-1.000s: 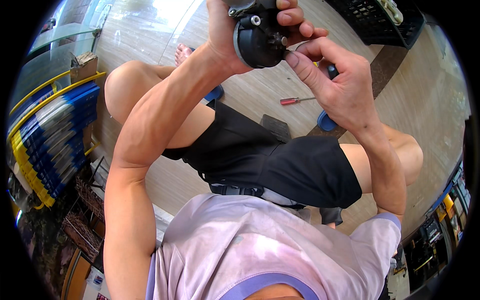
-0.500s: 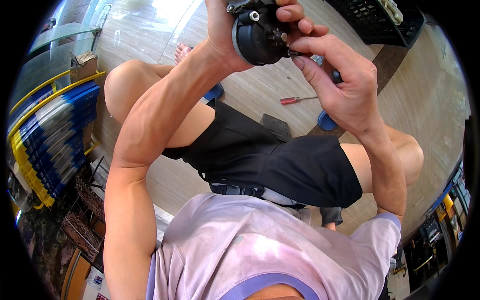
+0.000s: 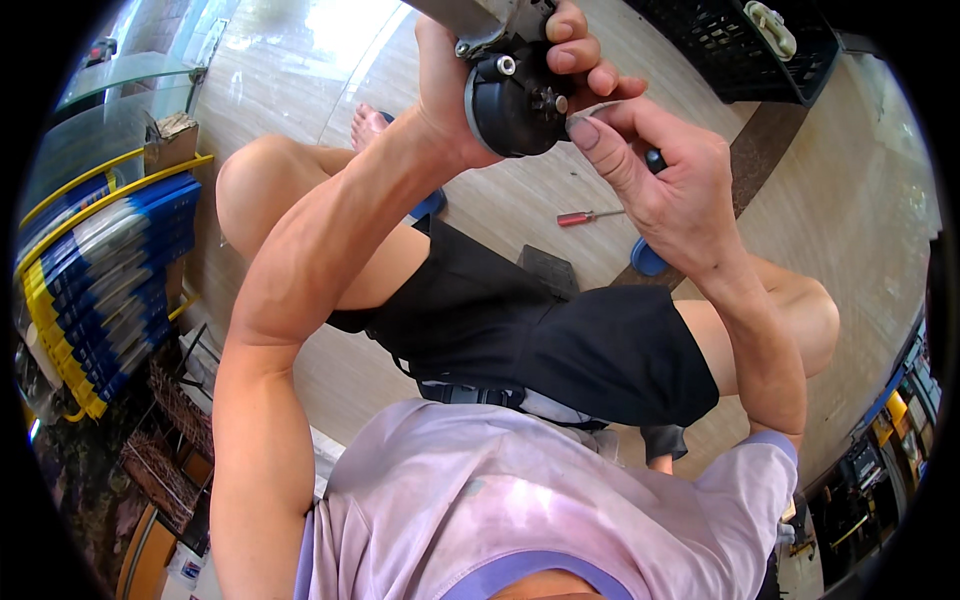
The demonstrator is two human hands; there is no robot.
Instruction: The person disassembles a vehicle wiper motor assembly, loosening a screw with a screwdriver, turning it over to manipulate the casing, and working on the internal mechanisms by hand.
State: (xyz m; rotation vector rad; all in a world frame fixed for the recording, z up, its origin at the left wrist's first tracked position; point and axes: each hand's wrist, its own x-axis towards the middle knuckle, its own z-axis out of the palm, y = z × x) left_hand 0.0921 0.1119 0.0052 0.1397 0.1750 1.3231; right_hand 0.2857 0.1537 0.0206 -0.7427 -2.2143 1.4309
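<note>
Top centre of frame: left hand (image 3: 470, 70) clamped around black motor housing (image 3: 510, 100), steadying it; right hand (image 3: 665, 185) pinching a dark-handled tool (image 3: 655, 160) against it.

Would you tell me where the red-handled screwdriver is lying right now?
In the head view, the red-handled screwdriver lies on the wooden floor, just below the right hand, beside a blue slipper.

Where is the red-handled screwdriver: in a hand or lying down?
Lying down. The red-handled screwdriver rests flat on the wooden floor, apart from both hands.
</note>
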